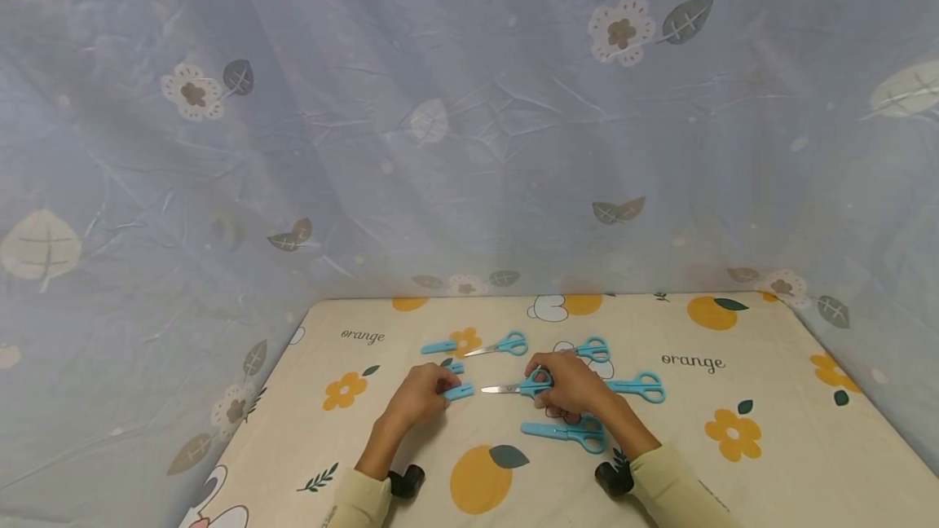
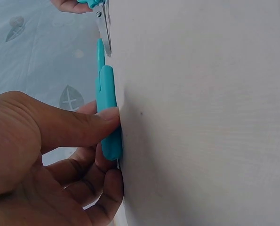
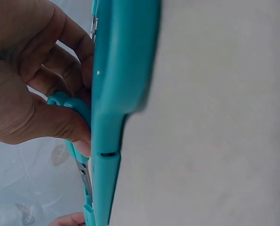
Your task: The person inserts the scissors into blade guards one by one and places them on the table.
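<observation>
My left hand [image 1: 421, 394] pinches a turquoise scissors sheath [image 1: 460, 392] between thumb and fingers, low over the cloth. In the left wrist view the thumb lies on the sheath's side, and its mouth faces the blade tips. Opposite it, a pair of scissors [image 1: 506, 389] has bare metal blades pointing left at the sheath, with a small gap between. My right hand [image 1: 572, 381] grips these scissors by the turquoise handles [image 3: 81, 110]. Just behind the left hand's sheath lies another sheath [image 1: 456, 367], partly hidden by the fingers.
Farther back lie a loose sheath [image 1: 438, 346] and unsheathed scissors [image 1: 513, 343]. Sheathed scissors [image 1: 544, 429] lie nearest me, close under the right hand. Two more pairs, one at the back [image 1: 596, 349] and one at the right [image 1: 645, 387], are partly hidden by that hand. A printed cloth [image 1: 396, 446] covers the table.
</observation>
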Available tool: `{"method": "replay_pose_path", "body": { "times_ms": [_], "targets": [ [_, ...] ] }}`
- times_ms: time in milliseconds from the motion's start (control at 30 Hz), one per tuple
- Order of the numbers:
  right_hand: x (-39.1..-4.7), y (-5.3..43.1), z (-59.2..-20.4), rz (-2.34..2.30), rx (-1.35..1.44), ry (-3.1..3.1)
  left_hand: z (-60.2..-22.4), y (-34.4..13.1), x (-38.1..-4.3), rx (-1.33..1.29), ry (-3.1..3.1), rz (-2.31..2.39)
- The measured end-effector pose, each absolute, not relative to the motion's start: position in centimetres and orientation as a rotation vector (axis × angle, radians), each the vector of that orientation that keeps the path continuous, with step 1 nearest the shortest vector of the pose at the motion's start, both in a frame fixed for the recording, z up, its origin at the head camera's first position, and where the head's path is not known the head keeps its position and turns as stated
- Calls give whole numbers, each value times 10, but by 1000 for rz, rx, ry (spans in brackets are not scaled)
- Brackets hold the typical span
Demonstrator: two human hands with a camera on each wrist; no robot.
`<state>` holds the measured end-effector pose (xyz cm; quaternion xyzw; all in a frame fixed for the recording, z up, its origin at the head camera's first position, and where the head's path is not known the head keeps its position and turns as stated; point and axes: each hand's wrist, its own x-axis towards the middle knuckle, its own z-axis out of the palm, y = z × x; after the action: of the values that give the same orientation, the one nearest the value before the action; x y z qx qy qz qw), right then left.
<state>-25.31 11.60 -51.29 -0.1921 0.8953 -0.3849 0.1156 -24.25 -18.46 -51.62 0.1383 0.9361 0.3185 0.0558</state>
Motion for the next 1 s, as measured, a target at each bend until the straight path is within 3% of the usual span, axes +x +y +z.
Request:
{"method": "replay_pose_path", "body": {
  "times_ms": [1000],
  "targets": [
    [-253,144,-515,-1127,-678,2733,-515,-181,-239,485,2813,1018]
  ]
}}
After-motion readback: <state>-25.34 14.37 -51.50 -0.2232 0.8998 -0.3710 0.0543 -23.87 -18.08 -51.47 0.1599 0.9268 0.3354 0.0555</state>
